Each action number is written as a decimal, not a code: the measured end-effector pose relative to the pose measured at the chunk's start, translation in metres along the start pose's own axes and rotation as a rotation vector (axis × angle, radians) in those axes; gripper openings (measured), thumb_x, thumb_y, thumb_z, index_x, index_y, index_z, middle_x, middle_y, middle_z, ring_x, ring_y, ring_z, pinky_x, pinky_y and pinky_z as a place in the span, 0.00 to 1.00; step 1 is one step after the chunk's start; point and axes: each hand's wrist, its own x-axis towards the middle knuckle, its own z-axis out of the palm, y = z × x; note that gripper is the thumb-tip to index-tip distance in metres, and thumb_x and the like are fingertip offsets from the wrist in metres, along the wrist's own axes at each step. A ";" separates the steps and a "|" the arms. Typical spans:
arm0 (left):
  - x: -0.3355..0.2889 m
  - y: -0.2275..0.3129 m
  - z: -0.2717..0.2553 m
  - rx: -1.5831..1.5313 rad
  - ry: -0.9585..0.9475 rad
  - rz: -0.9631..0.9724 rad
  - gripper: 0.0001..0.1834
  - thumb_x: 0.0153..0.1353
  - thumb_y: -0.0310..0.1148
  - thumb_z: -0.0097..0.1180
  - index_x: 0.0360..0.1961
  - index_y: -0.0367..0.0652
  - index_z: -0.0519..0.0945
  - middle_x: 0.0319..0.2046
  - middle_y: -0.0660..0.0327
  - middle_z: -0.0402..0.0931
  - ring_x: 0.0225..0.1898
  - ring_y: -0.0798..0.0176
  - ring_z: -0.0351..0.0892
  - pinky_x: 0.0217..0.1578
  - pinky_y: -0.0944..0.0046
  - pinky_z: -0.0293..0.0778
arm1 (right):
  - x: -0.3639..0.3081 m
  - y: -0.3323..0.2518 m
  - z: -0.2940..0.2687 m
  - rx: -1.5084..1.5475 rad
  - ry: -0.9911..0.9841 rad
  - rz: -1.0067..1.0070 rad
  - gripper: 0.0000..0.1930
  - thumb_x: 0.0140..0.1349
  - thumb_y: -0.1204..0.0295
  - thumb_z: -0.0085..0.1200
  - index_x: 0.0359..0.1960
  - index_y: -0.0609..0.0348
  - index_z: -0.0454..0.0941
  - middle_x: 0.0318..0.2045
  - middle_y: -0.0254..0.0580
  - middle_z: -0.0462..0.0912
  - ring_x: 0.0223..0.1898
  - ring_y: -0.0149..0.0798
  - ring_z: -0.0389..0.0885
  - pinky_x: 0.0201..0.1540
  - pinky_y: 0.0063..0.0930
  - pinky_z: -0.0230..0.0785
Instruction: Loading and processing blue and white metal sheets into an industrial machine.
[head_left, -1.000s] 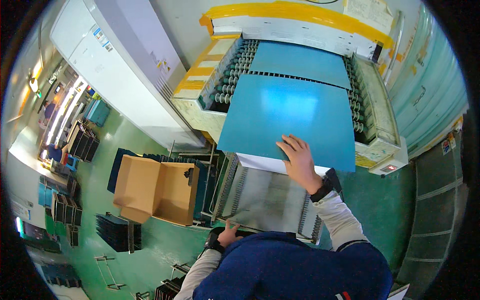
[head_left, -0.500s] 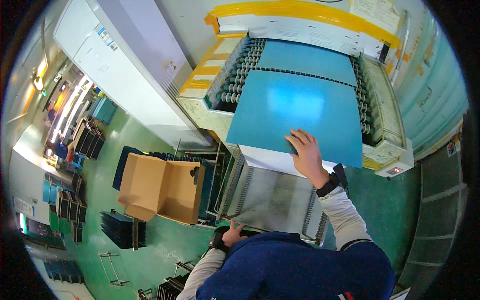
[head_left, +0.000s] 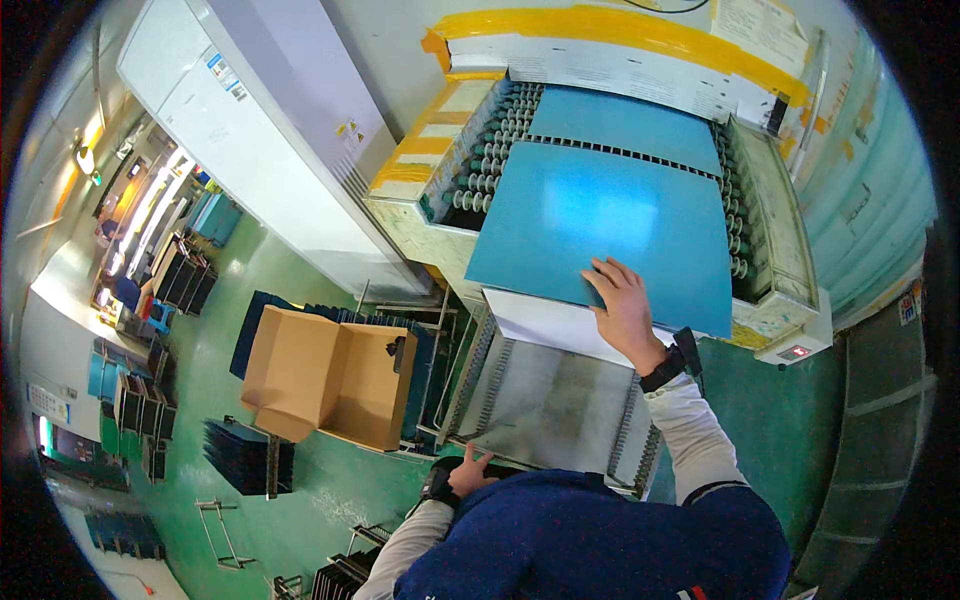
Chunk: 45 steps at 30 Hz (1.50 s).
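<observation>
A flat blue sheet [head_left: 610, 220] lies on the roller conveyor of a machine in front of me, its near edge jutting out towards me. My right hand [head_left: 622, 305] rests on top of it close to that edge, fingers stretched out and not gripping. Beyond a narrow gap, a second blue sheet [head_left: 630, 125] lies further in on the rollers [head_left: 475, 190]. Below the near sheet stands a metal rack [head_left: 555, 405] with coiled springs along its sides. My left hand [head_left: 468, 474] is at the rack's near left corner, fingers apart; whether it touches the frame is unclear.
An open cardboard box [head_left: 370, 390] sits left of the rack, with a small black item inside. Dark panels [head_left: 245, 455] stand on the green floor beyond it. A tall white cabinet [head_left: 270, 150] rises at the left, and a dark grey partition [head_left: 880, 430] stands at the right.
The near blue sheet has slid slightly away from me on the rollers, my right hand moving with it. More of the white surface below its edge shows. The whole view has shifted a little.
</observation>
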 end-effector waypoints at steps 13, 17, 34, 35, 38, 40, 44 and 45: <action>0.011 -0.015 0.016 0.038 0.081 0.062 0.43 0.51 0.54 0.66 0.68 0.60 0.63 0.72 0.38 0.34 0.53 0.36 0.76 0.50 0.49 0.76 | 0.005 0.005 0.000 -0.017 -0.010 0.009 0.32 0.43 0.81 0.66 0.55 0.51 0.74 0.59 0.43 0.72 0.63 0.51 0.66 0.61 0.46 0.61; 0.016 -0.020 0.022 -0.013 0.077 0.044 0.43 0.50 0.54 0.66 0.68 0.62 0.64 0.72 0.40 0.34 0.53 0.36 0.76 0.50 0.49 0.76 | 0.008 0.011 0.002 -0.011 -0.017 0.005 0.32 0.42 0.81 0.66 0.55 0.52 0.74 0.59 0.44 0.72 0.63 0.52 0.66 0.62 0.46 0.61; 0.024 -0.013 0.032 -0.120 0.115 0.052 0.45 0.45 0.49 0.69 0.67 0.56 0.66 0.71 0.34 0.31 0.57 0.31 0.70 0.59 0.49 0.69 | 0.024 0.029 0.016 -0.046 -0.041 -0.042 0.33 0.44 0.81 0.64 0.57 0.58 0.71 0.61 0.47 0.70 0.64 0.55 0.63 0.65 0.48 0.56; 0.024 -0.013 0.032 -0.131 0.117 0.055 0.45 0.45 0.49 0.69 0.67 0.56 0.66 0.71 0.34 0.31 0.58 0.31 0.69 0.59 0.48 0.68 | 0.025 0.030 0.016 -0.048 -0.043 -0.040 0.33 0.45 0.81 0.64 0.57 0.58 0.71 0.61 0.48 0.70 0.64 0.55 0.64 0.65 0.48 0.56; 0.032 -0.020 0.038 -0.136 0.120 0.061 0.45 0.45 0.49 0.69 0.67 0.57 0.66 0.71 0.36 0.32 0.59 0.31 0.68 0.60 0.48 0.67 | 0.030 0.034 0.018 -0.072 -0.035 -0.064 0.31 0.45 0.80 0.63 0.56 0.58 0.72 0.60 0.48 0.70 0.63 0.54 0.65 0.65 0.48 0.57; 0.040 -0.029 0.045 -0.083 0.123 0.076 0.45 0.45 0.50 0.68 0.66 0.57 0.67 0.72 0.37 0.33 0.60 0.32 0.67 0.60 0.48 0.67 | 0.030 0.038 0.021 -0.074 -0.017 -0.094 0.30 0.46 0.79 0.63 0.55 0.59 0.73 0.59 0.49 0.71 0.62 0.55 0.66 0.64 0.47 0.59; 0.042 -0.034 0.053 -0.053 0.152 0.062 0.45 0.45 0.53 0.69 0.67 0.58 0.66 0.71 0.34 0.33 0.61 0.32 0.65 0.61 0.49 0.66 | 0.041 0.051 0.027 -0.053 -0.005 -0.117 0.28 0.45 0.76 0.65 0.53 0.58 0.75 0.56 0.48 0.74 0.60 0.55 0.69 0.61 0.46 0.62; 0.042 -0.036 0.047 -0.066 0.109 0.082 0.46 0.46 0.53 0.68 0.67 0.59 0.65 0.71 0.34 0.32 0.60 0.32 0.67 0.61 0.49 0.67 | 0.042 0.052 0.028 -0.080 -0.008 -0.120 0.29 0.45 0.75 0.65 0.53 0.58 0.74 0.56 0.48 0.74 0.60 0.55 0.69 0.61 0.46 0.62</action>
